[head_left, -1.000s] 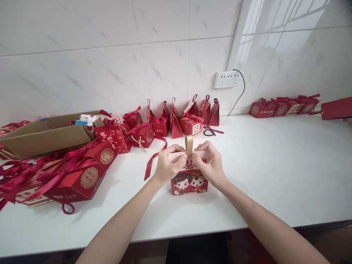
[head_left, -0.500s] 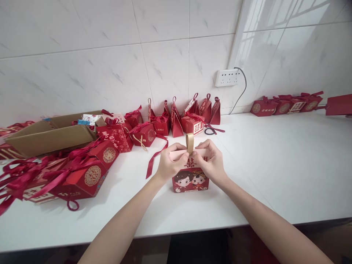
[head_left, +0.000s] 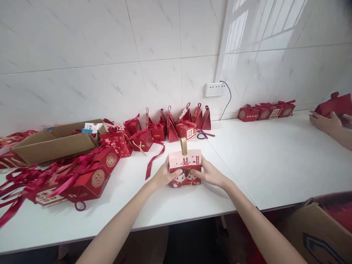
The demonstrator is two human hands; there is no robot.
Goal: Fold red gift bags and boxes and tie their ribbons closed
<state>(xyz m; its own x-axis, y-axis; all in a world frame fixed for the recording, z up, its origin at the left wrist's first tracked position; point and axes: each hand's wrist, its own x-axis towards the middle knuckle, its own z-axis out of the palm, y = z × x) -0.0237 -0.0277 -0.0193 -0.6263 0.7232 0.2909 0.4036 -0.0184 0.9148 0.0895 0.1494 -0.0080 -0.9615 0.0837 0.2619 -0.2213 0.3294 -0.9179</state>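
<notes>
We hold one upright gift box (head_left: 185, 162) between both hands, midway along the worktop (head_left: 247, 168) and nearer its front edge than its back edge; whether its base touches the surface, we cannot tell. Our left hand (head_left: 163, 174) and right hand (head_left: 210, 172) are partly curled around its two sides, thumbs pressed on the printed front, the other fingers mostly hidden. The pale top band is brought together under a gold loop (head_left: 183, 146), so we cannot see inside. Toward the worktop's left end lies an open cardboard tray (head_left: 55, 150), with a white-and-blue item (head_left: 92, 127) at its right end, though we cannot tell whether that sits inside. Red boxes with ribbons (head_left: 97, 178) crowd in front of the tray, and more red boxes (head_left: 172, 130) line the back edge behind our hands, their contents hidden. A loose red ribbon (head_left: 154, 161) trails just beyond our left hand, and a dark ring-shaped item (head_left: 201, 136) lies by the back row. To our right, a broad stretch of white surface reaches from the front edge to a short row of red boxes (head_left: 249, 114) along the back edge; near the far right corner, another person's hands (head_left: 324, 122) hold a red box (head_left: 337, 106).
</notes>
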